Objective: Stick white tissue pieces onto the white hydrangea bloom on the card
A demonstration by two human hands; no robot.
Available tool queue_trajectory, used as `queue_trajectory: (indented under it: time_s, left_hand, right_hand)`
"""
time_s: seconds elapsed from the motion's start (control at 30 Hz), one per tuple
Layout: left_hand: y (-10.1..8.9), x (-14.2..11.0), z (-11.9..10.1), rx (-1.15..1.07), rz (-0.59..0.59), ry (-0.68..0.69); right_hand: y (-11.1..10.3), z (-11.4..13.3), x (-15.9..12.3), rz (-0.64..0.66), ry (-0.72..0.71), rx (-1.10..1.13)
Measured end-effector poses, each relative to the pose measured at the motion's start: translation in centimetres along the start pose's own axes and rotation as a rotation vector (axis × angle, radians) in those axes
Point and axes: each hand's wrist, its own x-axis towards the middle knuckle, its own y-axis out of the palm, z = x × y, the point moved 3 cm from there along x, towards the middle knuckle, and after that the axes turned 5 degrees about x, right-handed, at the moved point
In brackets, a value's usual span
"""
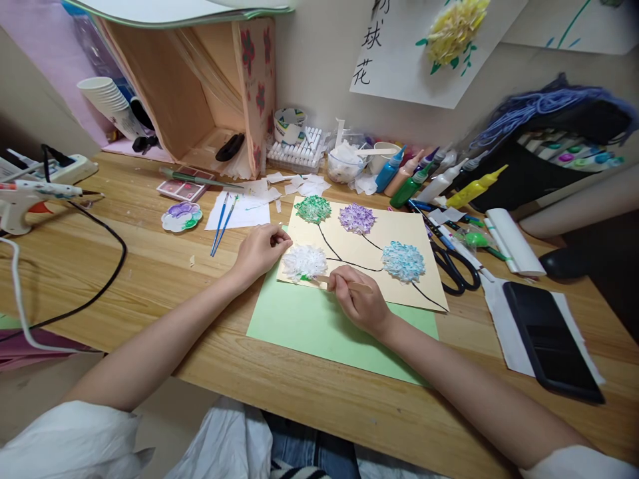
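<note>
My right hand (357, 299) is closed around a wooden-handled paintbrush (362, 288), with its tip end toward the lower edge of a white paper flower (303, 262). Green paint shows at that edge. The flower sits at the lower left of a cream card (349, 293), which lies over a green sheet (319, 326). My left hand (262, 251) has its fingers curled together at the card's left edge, beside the white flower. Also on the card are a green flower (313, 209), a purple flower (357, 218) and a blue flower (404, 261), with black stem lines between them.
Left of the card lie a paint palette (181, 217) and two thin blue brushes (223, 226). A glue gun (30, 199) with cables sits farther left. To the right are black scissors (454, 266) and a phone (552, 339). Paint bottles (412, 186) stand behind.
</note>
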Motion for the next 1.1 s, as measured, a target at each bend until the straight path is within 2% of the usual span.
queue_trajectory:
  time_s: [0.4,0.47,0.53,0.63,0.7,0.77,0.87,1.1]
  left_hand:
    - [0.0,-0.3,0.2,-0.006,0.009,-0.015]
    - [-0.4,-0.3,0.1,-0.007,-0.034,-0.009]
    - [-1.3,0.0,-0.1,0.015,-0.136,0.023]
    - [-3.2,1.6,-0.3,0.140,-0.285,0.100]
    - [-3.9,3.4,-0.1,0.285,-0.304,0.102]
    - [-4.1,5.6,0.4,0.438,-0.280,0.045]
    - [-3.3,8.3,0.9,0.546,-0.229,-0.002]
    - [-0.7,11.3,-0.2,0.569,-0.145,0.123]
  right_hand:
    - [-0.7,-1.0,-1.9,-0.154,-0.021,0.306]
    - [-0.6,-1.3,-2.1,-0.180,0.009,0.349]
    - [-0.6,-1.5,-2.1,-0.204,0.045,0.368]
    - [-0.4,-1.7,-2.0,-0.208,0.076,0.362]
    - [-0.3,-1.6,-1.9,-0.205,0.073,0.348]
    - [-0.3,-1.6,-1.9,-0.203,0.068,0.333]
    - [-0.2,-1.6,-2.0,-0.193,0.069,0.318]
    - [-0.2,-1.7,-2.0,-0.182,0.059,0.306]
